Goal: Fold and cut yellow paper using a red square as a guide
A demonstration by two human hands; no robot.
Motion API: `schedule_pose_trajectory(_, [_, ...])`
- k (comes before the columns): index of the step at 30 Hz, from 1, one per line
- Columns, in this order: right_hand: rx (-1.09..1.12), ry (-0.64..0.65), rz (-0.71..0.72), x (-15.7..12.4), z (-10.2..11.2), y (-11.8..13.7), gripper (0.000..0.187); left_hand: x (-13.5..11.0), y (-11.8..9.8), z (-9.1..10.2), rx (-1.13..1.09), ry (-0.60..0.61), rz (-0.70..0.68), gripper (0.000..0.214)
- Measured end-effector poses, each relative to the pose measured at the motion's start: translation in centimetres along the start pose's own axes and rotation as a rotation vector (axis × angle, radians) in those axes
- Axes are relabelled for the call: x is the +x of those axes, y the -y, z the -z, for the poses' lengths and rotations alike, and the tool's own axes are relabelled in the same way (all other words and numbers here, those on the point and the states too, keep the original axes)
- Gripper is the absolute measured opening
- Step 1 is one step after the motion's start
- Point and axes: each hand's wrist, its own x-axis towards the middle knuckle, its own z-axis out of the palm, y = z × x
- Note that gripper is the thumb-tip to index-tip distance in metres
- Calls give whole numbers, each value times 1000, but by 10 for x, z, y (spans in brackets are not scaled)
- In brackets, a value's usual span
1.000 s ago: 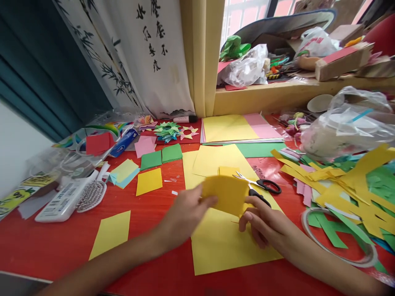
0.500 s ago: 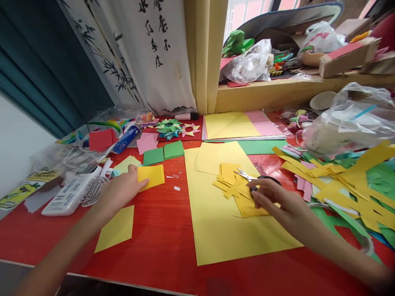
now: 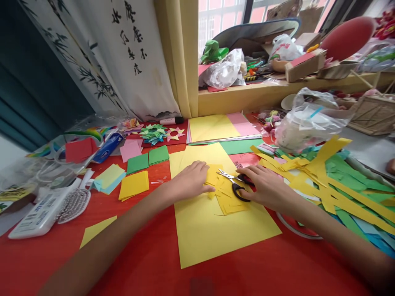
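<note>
My left hand [image 3: 191, 181] is open, its curved fingers and thumb at the left edge of a loose pile of cut yellow paper strips [image 3: 226, 188]. On the pile's right side lies a pair of scissors [image 3: 237, 187] with dark handles, blades pointing left. My right hand [image 3: 262, 184] is at those handles, fingers stretched out over one of them and thumb beside the other loop. Beneath everything is a large yellow paper sheet [image 3: 200, 242]. Left of my left hand rests a stack of yellow paper squares [image 3: 134, 185], with nothing holding it.
Green paper stacks [image 3: 159, 155] lie behind the yellow squares. Yellow offcuts [image 3: 327, 181] heap up over green scraps at the right. A white bottle [image 3: 40, 213] lies at the left, and a plastic bag [image 3: 308, 127] stands at the back right.
My left hand has let go of the yellow squares and moved right to the strips. My right hand's fingers have spread at the scissors. The view has turned right.
</note>
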Motion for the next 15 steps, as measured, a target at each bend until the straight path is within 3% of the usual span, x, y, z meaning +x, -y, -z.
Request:
schedule_pose_trajectory(4, [95, -26, -1, 0, -2, 5, 39, 22, 5, 0, -3, 139, -11, 70])
schedule_pose_trajectory(10, [-14, -232, -23, 4, -1, -18, 32, 23, 6, 1, -41, 134, 14, 79])
schedule_pose_trajectory(15, [-125, -247, -78, 8, -7, -39, 25, 26, 6, 0, -93, 144, 52, 81])
